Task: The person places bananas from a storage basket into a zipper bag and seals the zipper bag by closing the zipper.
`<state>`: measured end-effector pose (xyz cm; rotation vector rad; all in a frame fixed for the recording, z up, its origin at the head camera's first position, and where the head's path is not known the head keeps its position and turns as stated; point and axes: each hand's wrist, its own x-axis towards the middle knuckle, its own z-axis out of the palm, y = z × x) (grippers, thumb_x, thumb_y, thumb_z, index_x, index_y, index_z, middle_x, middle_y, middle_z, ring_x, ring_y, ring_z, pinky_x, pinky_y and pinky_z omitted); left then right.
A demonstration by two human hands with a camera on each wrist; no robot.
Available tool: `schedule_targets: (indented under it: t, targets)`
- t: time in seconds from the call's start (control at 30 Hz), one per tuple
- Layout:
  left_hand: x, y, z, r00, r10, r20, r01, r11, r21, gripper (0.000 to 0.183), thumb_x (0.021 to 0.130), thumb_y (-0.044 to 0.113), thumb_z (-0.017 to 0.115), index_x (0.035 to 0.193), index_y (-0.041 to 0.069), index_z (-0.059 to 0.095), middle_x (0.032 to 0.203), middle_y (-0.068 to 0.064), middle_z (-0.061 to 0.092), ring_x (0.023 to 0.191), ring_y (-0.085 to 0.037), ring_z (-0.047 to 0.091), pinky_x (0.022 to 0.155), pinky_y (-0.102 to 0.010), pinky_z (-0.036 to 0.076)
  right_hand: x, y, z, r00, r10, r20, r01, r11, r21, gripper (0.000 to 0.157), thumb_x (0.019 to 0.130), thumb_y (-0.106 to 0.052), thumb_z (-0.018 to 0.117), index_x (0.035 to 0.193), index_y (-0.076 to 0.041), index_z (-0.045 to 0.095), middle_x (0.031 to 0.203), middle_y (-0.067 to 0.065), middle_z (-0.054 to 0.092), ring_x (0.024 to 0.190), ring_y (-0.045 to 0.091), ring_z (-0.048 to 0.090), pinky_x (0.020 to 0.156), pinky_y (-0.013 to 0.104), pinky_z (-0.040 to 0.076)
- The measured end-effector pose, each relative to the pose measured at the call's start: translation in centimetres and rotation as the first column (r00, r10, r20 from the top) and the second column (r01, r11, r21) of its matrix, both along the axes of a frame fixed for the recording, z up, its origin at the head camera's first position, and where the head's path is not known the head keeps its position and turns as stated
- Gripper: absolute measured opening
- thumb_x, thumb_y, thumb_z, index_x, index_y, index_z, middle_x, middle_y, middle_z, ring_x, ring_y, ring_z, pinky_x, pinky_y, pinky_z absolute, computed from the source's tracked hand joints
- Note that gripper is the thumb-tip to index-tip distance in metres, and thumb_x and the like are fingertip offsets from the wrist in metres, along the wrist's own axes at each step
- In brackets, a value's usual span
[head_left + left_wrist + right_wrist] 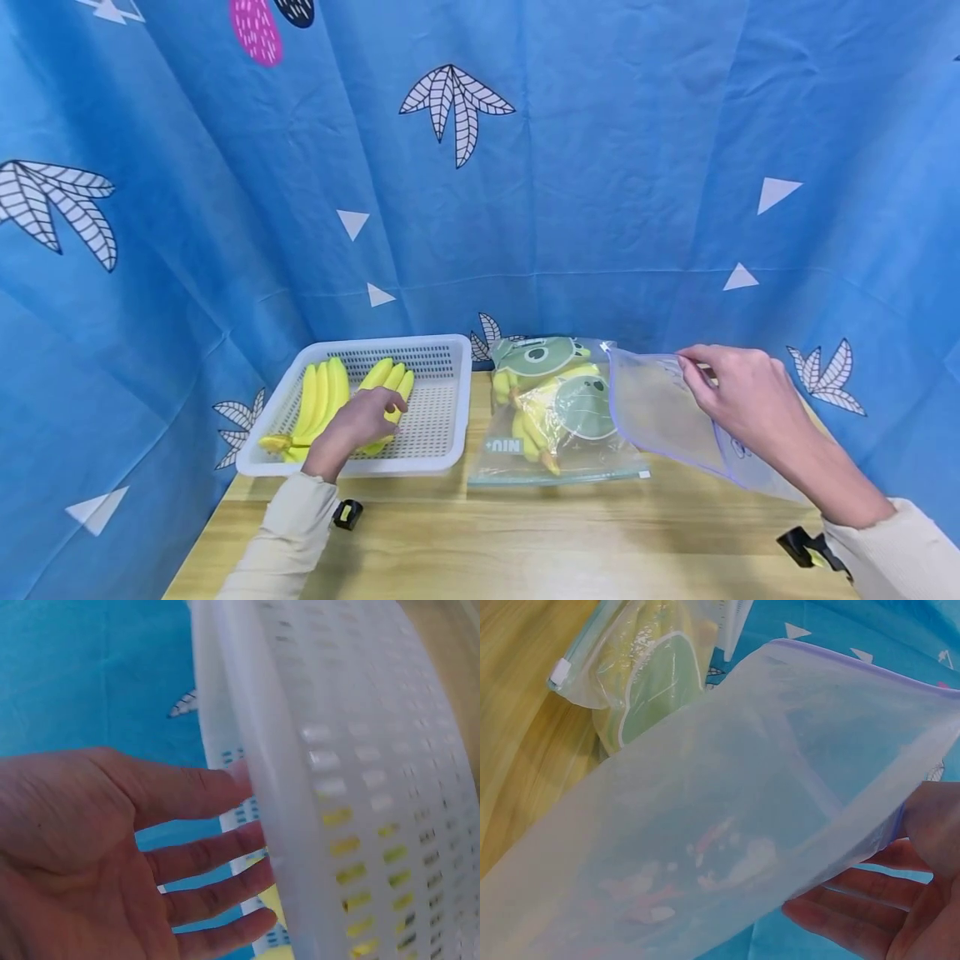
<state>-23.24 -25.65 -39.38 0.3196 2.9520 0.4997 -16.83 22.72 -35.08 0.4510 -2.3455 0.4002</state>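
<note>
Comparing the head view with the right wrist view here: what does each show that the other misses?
Only the head view shows the left hand resting on a bunch of bananas in the white basket, with a second bunch beside it, and the blue curtain all round. Only the right wrist view shows the white slider on the filled bag's zip and faint pink print inside the empty bag. Both show the right hand pinching the empty bag at its purple-edged mouth, the filled bag lying flat, and the wooden table.

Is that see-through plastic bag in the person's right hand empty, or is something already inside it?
Empty. The clear zip bag with the purple edge, held up by the right hand, is flat and shows only faint printed marks, no contents.
</note>
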Motion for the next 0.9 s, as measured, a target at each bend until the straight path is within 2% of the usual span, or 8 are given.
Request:
schedule_targets:
  t: [0.2, 0.27, 0.43, 0.5, 0.6, 0.73, 0.83, 0.9]
  targets:
    - [-0.4, -1.1, -0.6, 0.99, -0.125, 0.066, 0.128, 0.99, -0.054, 0.04, 0.079, -0.008, 0.08, 0.117, 0.004, 0.074, 0.121, -0.013, 0.068, 0.104, -0.028, 0.058, 0.092, -0.045, 0.05, 0.2, 0.0, 0.0, 1.0, 0.0, 0.016, 0.0, 1.0, 0.006, 0.011, 0.091, -0.007, 0.07, 0.094, -0.005, 0.08, 0.08, 0.013, 0.075, 0.051, 0.016, 0.057, 0.039, 0.028, 0.03]
    - [-0.4, -1.4, -0.7, 0.988, -0.133, 0.084, 0.139, 0.987, -0.076, 0.04, 0.079, -0.007, 0.082, 0.116, 0.005, 0.074, 0.118, -0.011, 0.068, 0.1, -0.026, 0.057, 0.091, -0.043, 0.05, 0.2, 0.0, 0.0, 0.999, 0.002, 0.032, -0.002, 1.0, 0.011, 0.011, 0.091, -0.007, 0.07, 0.095, -0.004, 0.08, 0.081, 0.013, 0.075, 0.051, 0.016, 0.058, 0.038, 0.027, 0.03]
    - [-0.2, -2.0, -0.8, 0.991, -0.104, 0.086, 0.114, 0.986, -0.122, 0.027, 0.076, -0.007, 0.084, 0.098, 0.005, 0.075, 0.091, -0.004, 0.065, 0.084, -0.02, 0.054, 0.077, -0.038, 0.052, 0.3, -0.3, -0.2, 0.999, 0.014, 0.043, -0.014, 1.0, -0.001, 0.011, 0.092, -0.008, 0.07, 0.095, -0.004, 0.079, 0.082, 0.013, 0.076, 0.055, 0.019, 0.064, 0.037, 0.026, 0.03]
    - [0.0, -2.3, -1.0, 0.989, -0.122, 0.078, 0.131, 0.984, -0.123, 0.021, 0.075, -0.012, 0.08, 0.083, 0.006, 0.072, 0.075, 0.0, 0.055, 0.073, -0.017, 0.048, 0.066, -0.031, 0.046, 0.4, -0.3, -0.3, 0.999, 0.017, 0.04, -0.016, 1.0, -0.009, 0.011, 0.092, -0.007, 0.069, 0.096, -0.005, 0.079, 0.082, 0.013, 0.076, 0.056, 0.021, 0.065, 0.037, 0.025, 0.03]
    - [0.2, -2.9, -1.0, 0.986, -0.159, 0.041, 0.163, 0.978, -0.127, 0.026, 0.077, -0.017, 0.069, 0.073, 0.008, 0.064, 0.068, 0.0, 0.043, 0.068, -0.017, 0.041, 0.064, -0.031, 0.035, 0.4, -0.2, -0.4, 1.0, 0.018, 0.025, -0.017, 1.0, -0.013, 0.011, 0.092, -0.006, 0.069, 0.095, -0.005, 0.079, 0.081, 0.012, 0.076, 0.056, 0.02, 0.066, 0.038, 0.026, 0.032]
    - [0.1, -3.1, -0.8, 0.983, -0.18, -0.034, 0.176, 0.978, -0.112, 0.025, 0.086, -0.015, 0.061, 0.092, 0.006, 0.073, 0.086, -0.004, 0.063, 0.082, -0.022, 0.054, 0.078, -0.039, 0.048, 0.5, 0.2, -0.5, 1.0, 0.002, 0.004, -0.002, 1.0, -0.002, 0.009, 0.092, -0.007, 0.07, 0.093, -0.007, 0.079, 0.073, 0.005, 0.072, 0.048, 0.01, 0.051, 0.04, 0.027, 0.03]
    - [-0.2, -3.1, -0.8, 0.981, -0.18, -0.07, 0.174, 0.982, -0.078, 0.028, 0.09, -0.013, 0.059, 0.107, 0.003, 0.073, 0.099, -0.007, 0.069, 0.09, -0.025, 0.058, 0.085, -0.044, 0.052, 0.6, 0.6, -0.5, 1.0, -0.005, 0.002, 0.005, 1.0, 0.003, 0.008, 0.092, -0.007, 0.071, 0.092, -0.007, 0.079, 0.067, -0.001, 0.067, 0.046, 0.004, 0.039, 0.04, 0.026, 0.027]
    - [-0.4, -3.1, -0.8, 0.98, -0.178, -0.085, 0.173, 0.983, -0.063, 0.028, 0.09, -0.013, 0.057, 0.109, 0.002, 0.072, 0.098, -0.008, 0.068, 0.088, -0.025, 0.058, 0.081, -0.042, 0.051, 0.6, 0.8, -0.5, 1.0, -0.003, 0.001, 0.003, 1.0, 0.002, 0.007, 0.092, -0.006, 0.072, 0.092, -0.006, 0.079, 0.066, -0.002, 0.066, 0.046, 0.003, 0.037, 0.039, 0.025, 0.026]
